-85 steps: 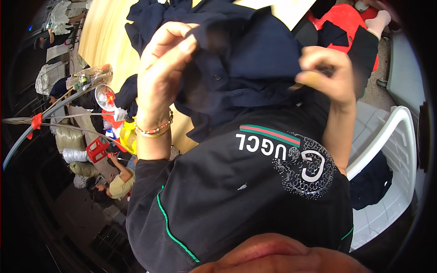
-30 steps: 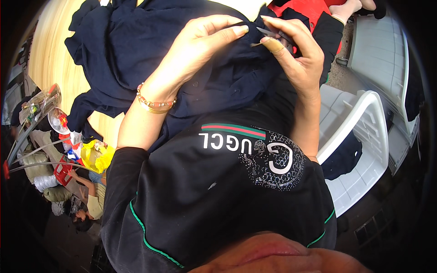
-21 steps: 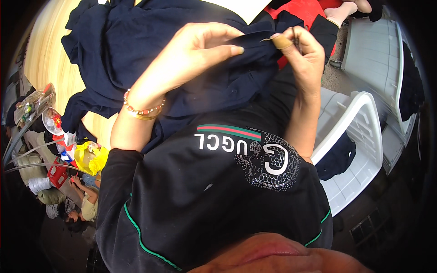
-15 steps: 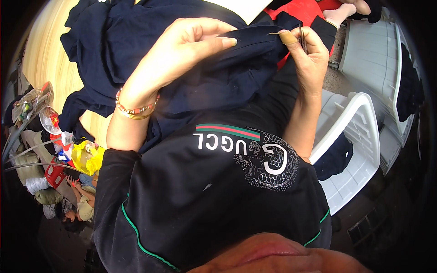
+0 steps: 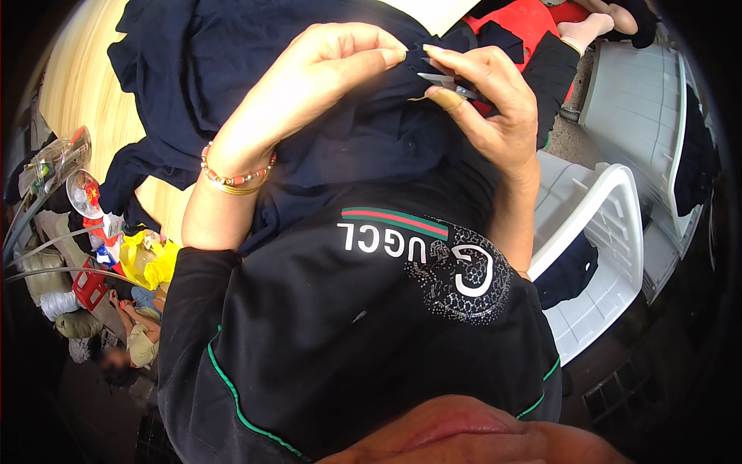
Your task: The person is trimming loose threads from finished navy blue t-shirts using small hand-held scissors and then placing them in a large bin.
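Note:
A dark navy cloth garment (image 5: 348,131) is bunched over the table edge and my lap. My left hand (image 5: 325,69) pinches its upper edge between thumb and fingertips. In my right hand (image 5: 498,112) is a small pair of thread snips (image 5: 442,80), blades parted and pointing left toward the pinched cloth. A tan covering wraps my right thumb, and a short pale thread end sticks out beside its tip. The fingertips of both hands are close together, with a small gap between them.
The pale wooden table (image 5: 85,93) lies at the left. White plastic baskets (image 5: 630,271) holding dark cloth stand to the right. At the lower left are a yellow bag (image 5: 147,259), a red crate (image 5: 89,286) and another person (image 5: 143,340). Someone's foot (image 5: 585,32) shows at the top right.
My right hand has moved left toward my left hand and its fingers have spread, with the snips now pointing at the cloth. It no longer pinches the cloth edge.

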Available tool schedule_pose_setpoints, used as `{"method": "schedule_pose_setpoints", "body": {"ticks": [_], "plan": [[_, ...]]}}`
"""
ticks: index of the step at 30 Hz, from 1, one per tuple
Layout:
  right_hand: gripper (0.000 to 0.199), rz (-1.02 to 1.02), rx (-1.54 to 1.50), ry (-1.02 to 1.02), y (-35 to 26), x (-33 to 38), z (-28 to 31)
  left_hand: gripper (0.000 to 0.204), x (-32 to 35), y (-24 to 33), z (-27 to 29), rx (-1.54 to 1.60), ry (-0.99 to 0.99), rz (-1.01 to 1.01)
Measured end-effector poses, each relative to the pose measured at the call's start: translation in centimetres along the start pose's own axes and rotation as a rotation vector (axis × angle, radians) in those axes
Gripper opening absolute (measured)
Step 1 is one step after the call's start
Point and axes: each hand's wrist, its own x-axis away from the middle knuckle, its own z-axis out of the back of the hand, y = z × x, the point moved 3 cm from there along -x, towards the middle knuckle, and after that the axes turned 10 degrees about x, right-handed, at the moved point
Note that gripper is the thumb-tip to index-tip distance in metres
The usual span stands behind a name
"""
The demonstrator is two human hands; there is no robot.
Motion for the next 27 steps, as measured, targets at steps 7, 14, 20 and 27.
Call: {"method": "schedule_pose_setpoints", "body": {"ticks": [7,14,20,27], "plan": [[0.039,0.01,0.166,0.01,-0.1,0.3,-0.4,0.021,-0.1,-0.2,-0.4,-0.063,0.022,-0.02],[0.033,0.003,0.195,0.037,-0.2,0.4,-0.6,0.021,-0.1,-0.2,-0.4,-0.105,0.027,-0.017],[0.03,-0.032,0.055,0.057,-0.2,0.4,-0.6,0.02,0.1,0.0,-0.5,-0.096,0.016,-0.034],[0.031,-0.497,-0.416,-0.269,0.4,0.3,-1.3,0.017,1.5,1.2,-1.4,-0.079,0.03,-0.088]]}}
